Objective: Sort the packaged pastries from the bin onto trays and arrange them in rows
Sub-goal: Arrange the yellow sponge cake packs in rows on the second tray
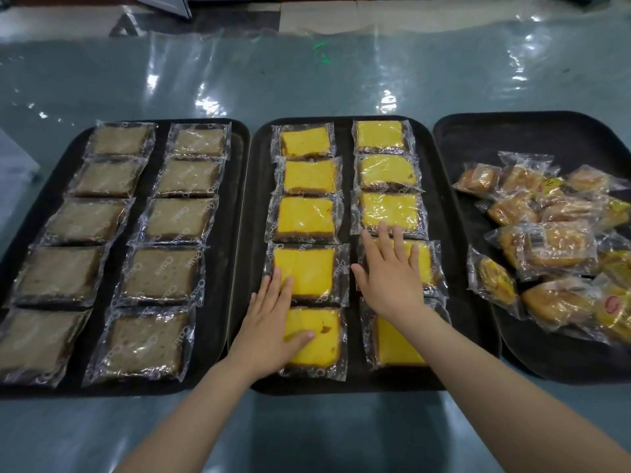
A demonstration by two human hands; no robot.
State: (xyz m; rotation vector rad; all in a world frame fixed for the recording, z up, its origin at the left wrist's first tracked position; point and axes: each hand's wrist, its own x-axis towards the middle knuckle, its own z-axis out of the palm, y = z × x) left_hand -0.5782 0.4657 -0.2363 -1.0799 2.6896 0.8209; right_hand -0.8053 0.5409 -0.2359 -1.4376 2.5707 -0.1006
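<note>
Three trays sit side by side on the table [341,83]: the left tray [235,233] and middle tray [348,213] each carry two columns of five wrapped cake slices, while the right tray [512,131] holds a loose heap of perhaps a dozen packaged pastries [546,247].

Both bare forearms reach forward from the bottom edge, angling in toward each other. The left hand [269,322] lies palm down, fingers straight and close together, pointing away, thumb stretched out to the right. The right hand [389,271] sits a little further forward, also palm down, fingers spread and flat, thumb out to the left. Neither hand curls round anything.
</note>
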